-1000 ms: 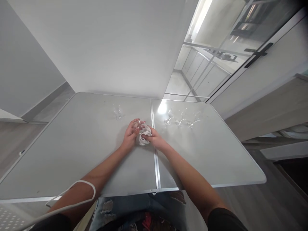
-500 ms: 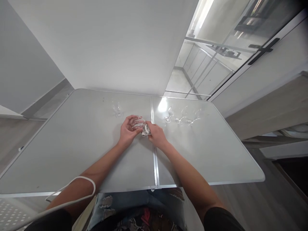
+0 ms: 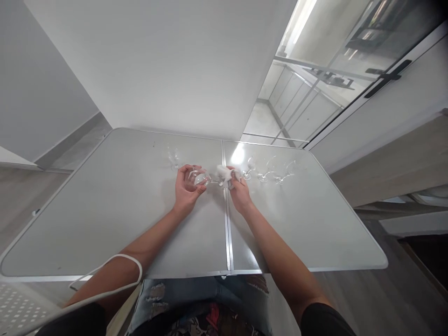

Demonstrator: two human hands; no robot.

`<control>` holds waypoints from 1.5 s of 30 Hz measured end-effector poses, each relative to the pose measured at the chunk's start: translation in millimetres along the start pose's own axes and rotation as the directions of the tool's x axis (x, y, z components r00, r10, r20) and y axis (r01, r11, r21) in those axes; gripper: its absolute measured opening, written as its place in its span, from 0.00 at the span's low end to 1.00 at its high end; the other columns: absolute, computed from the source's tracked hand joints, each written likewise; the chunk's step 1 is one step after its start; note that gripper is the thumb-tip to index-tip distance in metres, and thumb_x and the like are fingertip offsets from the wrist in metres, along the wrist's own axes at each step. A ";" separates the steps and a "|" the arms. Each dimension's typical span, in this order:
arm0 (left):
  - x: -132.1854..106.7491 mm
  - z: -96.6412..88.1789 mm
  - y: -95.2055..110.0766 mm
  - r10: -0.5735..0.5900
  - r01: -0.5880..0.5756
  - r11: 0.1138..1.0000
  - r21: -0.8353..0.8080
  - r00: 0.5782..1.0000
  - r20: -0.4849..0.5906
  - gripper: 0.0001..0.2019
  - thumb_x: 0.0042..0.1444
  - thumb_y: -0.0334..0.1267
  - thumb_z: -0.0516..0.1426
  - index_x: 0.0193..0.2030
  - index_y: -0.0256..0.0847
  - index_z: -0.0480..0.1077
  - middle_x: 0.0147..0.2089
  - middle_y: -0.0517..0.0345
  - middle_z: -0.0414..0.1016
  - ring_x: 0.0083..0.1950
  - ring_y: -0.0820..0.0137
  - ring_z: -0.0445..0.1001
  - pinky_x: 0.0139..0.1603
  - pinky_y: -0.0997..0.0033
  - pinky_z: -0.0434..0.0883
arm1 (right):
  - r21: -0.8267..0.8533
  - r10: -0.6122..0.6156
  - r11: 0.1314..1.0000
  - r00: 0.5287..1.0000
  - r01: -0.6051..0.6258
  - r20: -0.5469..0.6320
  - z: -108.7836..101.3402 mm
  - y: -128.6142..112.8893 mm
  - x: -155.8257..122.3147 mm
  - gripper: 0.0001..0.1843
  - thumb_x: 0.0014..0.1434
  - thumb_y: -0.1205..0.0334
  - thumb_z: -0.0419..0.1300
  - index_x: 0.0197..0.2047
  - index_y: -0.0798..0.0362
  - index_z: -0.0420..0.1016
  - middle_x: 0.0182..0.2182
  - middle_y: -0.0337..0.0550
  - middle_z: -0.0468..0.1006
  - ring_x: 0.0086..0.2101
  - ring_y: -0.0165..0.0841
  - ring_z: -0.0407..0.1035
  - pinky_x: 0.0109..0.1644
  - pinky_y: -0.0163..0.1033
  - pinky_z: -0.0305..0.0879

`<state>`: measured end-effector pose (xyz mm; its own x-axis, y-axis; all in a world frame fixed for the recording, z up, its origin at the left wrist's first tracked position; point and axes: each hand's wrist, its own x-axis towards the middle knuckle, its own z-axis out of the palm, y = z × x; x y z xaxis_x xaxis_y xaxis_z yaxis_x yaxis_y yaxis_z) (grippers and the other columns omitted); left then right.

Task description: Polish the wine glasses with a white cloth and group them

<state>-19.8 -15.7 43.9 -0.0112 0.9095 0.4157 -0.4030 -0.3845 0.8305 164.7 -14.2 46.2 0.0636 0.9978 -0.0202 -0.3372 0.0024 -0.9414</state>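
My left hand (image 3: 185, 186) is wrapped around the bowl of a clear wine glass (image 3: 198, 177), which lies sideways above the grey folding table (image 3: 115, 210). The glass's stem points right towards my right hand (image 3: 239, 191). That hand is closed on a crumpled white cloth (image 3: 224, 172), pressed against the stem or foot of the same glass. Both hands hover over the table's centre seam.
Three clear wine glasses (image 3: 268, 170) stand in a row just right of my right hand. Another glass (image 3: 172, 157) stands behind my left hand. A white wall rises behind the table, a glass door at the right, and a white cable (image 3: 105, 275) loops near my left elbow.
My right hand slid the cloth to the right, off the bowl and out along the stem. My left hand turned the glass so its bowl shows in the palm.
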 end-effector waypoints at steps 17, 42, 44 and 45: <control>-14.3 -1.8 -19.4 0.201 -0.254 0.952 0.172 0.940 0.275 0.36 0.47 0.41 0.74 0.59 0.50 0.62 0.59 0.47 0.67 0.63 0.55 0.71 0.56 0.50 0.78 | -0.072 0.195 0.979 0.981 -0.193 0.021 -0.4 0.5 -1.3 0.19 0.50 0.49 0.72 0.41 0.52 0.79 0.35 0.41 0.79 0.34 0.34 0.72 0.35 0.35 0.65; -11.7 -6.7 -17.1 0.171 -0.231 0.943 0.239 0.954 0.247 0.33 0.52 0.39 0.71 0.62 0.50 0.61 0.60 0.45 0.66 0.63 0.56 0.72 0.55 0.49 0.80 | -0.396 0.078 0.916 0.997 -0.070 0.003 -7.4 6.9 3.2 0.19 0.50 0.48 0.71 0.34 0.57 0.81 0.28 0.43 0.80 0.31 0.35 0.72 0.35 0.37 0.64; -11.7 -8.3 -19.0 0.153 -0.220 0.947 0.233 0.950 0.274 0.33 0.52 0.38 0.71 0.61 0.50 0.62 0.60 0.46 0.67 0.64 0.55 0.71 0.54 0.49 0.80 | -0.284 0.076 0.956 0.997 -0.066 0.024 -4.1 9.3 3.3 0.18 0.48 0.50 0.71 0.37 0.56 0.81 0.32 0.42 0.81 0.33 0.35 0.72 0.38 0.37 0.65; -11.6 -9.5 -19.5 0.147 -0.215 0.947 0.238 0.951 0.273 0.33 0.52 0.38 0.71 0.61 0.50 0.62 0.60 0.45 0.67 0.64 0.55 0.71 0.54 0.50 0.81 | -0.210 0.108 0.973 0.993 -0.095 0.052 -2.1 10.9 3.0 0.19 0.47 0.51 0.71 0.38 0.55 0.81 0.33 0.43 0.81 0.34 0.35 0.72 0.38 0.37 0.66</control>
<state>-20.5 -17.3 19.4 0.1801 0.7650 0.6184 -0.1618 -0.5971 0.7857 163.2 -11.4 35.1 -0.0222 0.9943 -0.1040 -0.1368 -0.1061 -0.9849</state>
